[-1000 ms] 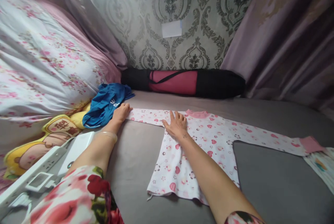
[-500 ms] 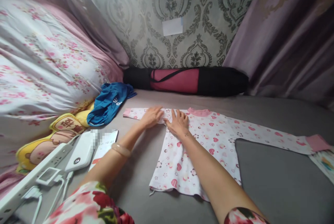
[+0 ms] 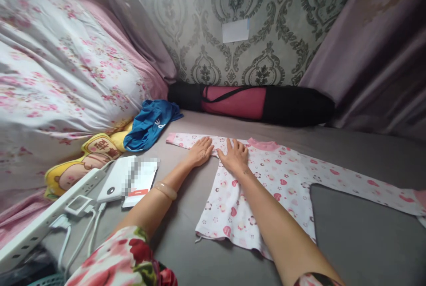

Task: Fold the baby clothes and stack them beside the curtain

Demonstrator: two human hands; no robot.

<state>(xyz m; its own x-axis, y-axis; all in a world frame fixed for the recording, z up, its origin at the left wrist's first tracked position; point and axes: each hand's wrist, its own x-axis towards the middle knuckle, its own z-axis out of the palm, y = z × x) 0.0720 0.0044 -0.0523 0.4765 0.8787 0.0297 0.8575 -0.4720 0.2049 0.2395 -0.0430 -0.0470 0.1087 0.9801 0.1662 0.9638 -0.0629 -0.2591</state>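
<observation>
1. The yellow cushion (image 3: 87, 160), well off to the left of the left hand (image 3: 200, 151), bears two red Chinese characters, too small to read surely.
2. The blue garment (image 3: 149, 122), beyond that hand, shows a white "P" and a partly hidden letter.

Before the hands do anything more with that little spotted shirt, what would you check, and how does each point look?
1. Shirt lies spread flat on the grey bed: ok.
2. Left hand rests palm down on the near sleeve: ok.
3. Right hand presses flat on the shirt beside the pink collar: ok.
4. Far sleeve fully laid out: cannot tell, its end runs out of view.
5. Blue cloth lies apart from the near sleeve's cuff: ok.
6. Phone and white charger lie clear of the shirt: ok.
</observation>
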